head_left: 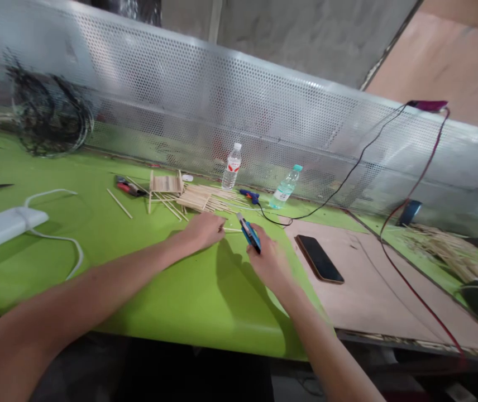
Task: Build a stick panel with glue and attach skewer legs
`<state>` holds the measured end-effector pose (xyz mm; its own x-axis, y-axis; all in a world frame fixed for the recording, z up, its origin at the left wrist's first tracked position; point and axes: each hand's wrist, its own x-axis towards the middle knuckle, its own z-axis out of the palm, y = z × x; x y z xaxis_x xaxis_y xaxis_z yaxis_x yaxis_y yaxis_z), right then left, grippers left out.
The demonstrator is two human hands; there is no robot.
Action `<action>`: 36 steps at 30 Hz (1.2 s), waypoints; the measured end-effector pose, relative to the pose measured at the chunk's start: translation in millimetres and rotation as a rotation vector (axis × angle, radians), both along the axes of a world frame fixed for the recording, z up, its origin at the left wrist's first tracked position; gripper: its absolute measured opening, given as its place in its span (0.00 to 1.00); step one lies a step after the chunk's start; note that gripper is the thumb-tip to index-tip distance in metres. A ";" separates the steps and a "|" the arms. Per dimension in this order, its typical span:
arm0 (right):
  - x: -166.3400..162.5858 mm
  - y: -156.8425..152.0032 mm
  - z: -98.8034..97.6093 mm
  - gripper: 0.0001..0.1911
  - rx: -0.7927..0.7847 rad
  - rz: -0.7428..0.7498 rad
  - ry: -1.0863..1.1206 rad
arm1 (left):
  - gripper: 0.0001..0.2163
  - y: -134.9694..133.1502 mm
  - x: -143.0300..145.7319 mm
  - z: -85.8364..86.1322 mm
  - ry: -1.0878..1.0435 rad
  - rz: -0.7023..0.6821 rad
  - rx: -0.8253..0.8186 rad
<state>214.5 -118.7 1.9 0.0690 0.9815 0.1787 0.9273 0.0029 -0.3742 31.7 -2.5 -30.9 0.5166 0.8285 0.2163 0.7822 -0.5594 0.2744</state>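
Blue glue gun (pixel 250 234) is clenched in the right hand (pixel 269 258); left hand (pixel 204 230) pins one stick (pixel 232 229) flat (palm down). Two bottles (pixel 231 167) stand behind.

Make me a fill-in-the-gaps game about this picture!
1. The right hand holds a ____ tool.
2. The left hand rests on a thin wooden ____.
3. The phone lies on the ____ board, not the green mat.
4. ____ bottles stand by the metal wall.

Missing words: blue; stick; brown; Two
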 end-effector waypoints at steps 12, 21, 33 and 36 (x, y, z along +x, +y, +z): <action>-22.3 -13.3 -13.9 0.32 -0.094 0.100 -0.165 | 0.13 0.5 0.4 -2.4 0.009 -0.031 0.054; -37.0 -17.7 -8.1 0.35 -0.128 0.118 -0.297 | 0.13 -2.6 -0.2 2.1 -0.008 -0.050 0.002; -48.4 -17.3 -8.5 0.42 -0.202 0.148 -0.420 | 0.13 -3.8 -0.8 5.2 0.073 -0.045 0.041; -50.3 -14.8 -7.9 0.41 -0.213 0.147 -0.437 | 0.14 -3.5 -0.7 3.7 0.063 -0.058 0.015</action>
